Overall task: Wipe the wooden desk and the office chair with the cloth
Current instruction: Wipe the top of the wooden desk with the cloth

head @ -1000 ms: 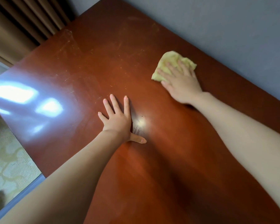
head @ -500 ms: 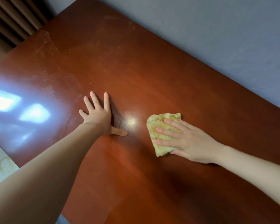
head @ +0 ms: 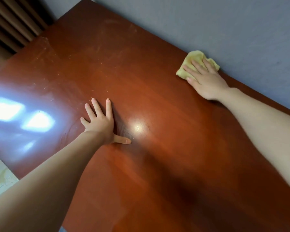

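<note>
Right now the step in hand is wiping the table [head: 157, 173]. The chair part of the job looks not yet begun, and no chair is in view at all. The right hand [head: 206, 81] lies flat on the cloth [head: 193, 61], fingers straight and a bit spread, palm pressing down. Nothing is curled round the cloth or pinching it; it's just pushed along under an open palm. The cloth, a yellow rag bunched into a rough pad, sits at approx. 2 o'clock in the view, at the table's far edge. It is touching or v. nearly touching the grey wall [head: 208, 22]; can't tell which. The left hand [head: 99, 123] is planted at approx. 9 o'clock of centre, well apart from the cloth. Its fingers are fanned out straight, thumb pointing to 3 o'clock, holding nothing. It's prob. a brace while the person leans in.

Pale scuffs and dusty streaks [head: 45, 49] show at 10–11 o'clock, toward the corner by the brown curtain [head: 10, 22], w/ window glare at 9 o'clock beyond the left hand. That side looks least dealt with, so the table is judged partly done at best.

Next move, as a guess: drag the cloth from 2 o'clock across toward 10 o'clock, w/ even downward pressure so the pad doesn't roll or slip out from under the fingers. The left hand prob. needs to lift or shift, since it covers a patch of table itself. The chair comes after that.
</note>
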`<state>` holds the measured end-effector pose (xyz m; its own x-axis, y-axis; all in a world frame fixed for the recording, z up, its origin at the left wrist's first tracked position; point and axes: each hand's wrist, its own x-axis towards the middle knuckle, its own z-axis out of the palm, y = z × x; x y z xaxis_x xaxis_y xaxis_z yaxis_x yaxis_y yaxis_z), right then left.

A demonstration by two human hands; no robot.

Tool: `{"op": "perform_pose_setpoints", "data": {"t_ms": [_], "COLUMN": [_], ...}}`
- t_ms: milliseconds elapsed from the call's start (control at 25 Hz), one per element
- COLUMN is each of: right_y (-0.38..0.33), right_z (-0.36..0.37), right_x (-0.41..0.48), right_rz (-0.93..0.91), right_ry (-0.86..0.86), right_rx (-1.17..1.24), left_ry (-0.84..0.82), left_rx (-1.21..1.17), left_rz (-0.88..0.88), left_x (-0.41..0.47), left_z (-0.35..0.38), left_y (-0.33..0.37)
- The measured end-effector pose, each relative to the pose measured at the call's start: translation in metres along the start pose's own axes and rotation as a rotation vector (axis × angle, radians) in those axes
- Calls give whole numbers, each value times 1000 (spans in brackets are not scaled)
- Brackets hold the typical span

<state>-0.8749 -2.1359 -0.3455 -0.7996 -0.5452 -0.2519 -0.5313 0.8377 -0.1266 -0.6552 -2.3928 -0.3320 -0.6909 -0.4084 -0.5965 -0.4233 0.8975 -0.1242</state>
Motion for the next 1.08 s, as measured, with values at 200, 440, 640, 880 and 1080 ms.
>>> {"op": "perform_pose_setpoints", "data": {"t_ms": [200,440,640,880,1080], "right_y": [-57,-116,-165,-213,-248], "right_z": [10,32,56,88,111], "right_x": [12,-38,-108,-208,-279], "right_rz": [227,72,-77,-186,-259], "right_ry": [-6,-86,-84,-115,-120], "right_rx": [88,54,14,-39,-82], "left_ry": [55,95,173,138,167], "left_rx": [4,-145,-78,-78,-117], "left_rz": [16,85,196,231,234], "left_x": [-6,-21,-79,-155,-202], "left_z": [-2,-6,34,93,129], "left_y": [-4,-23,-58,-104,-142]}}
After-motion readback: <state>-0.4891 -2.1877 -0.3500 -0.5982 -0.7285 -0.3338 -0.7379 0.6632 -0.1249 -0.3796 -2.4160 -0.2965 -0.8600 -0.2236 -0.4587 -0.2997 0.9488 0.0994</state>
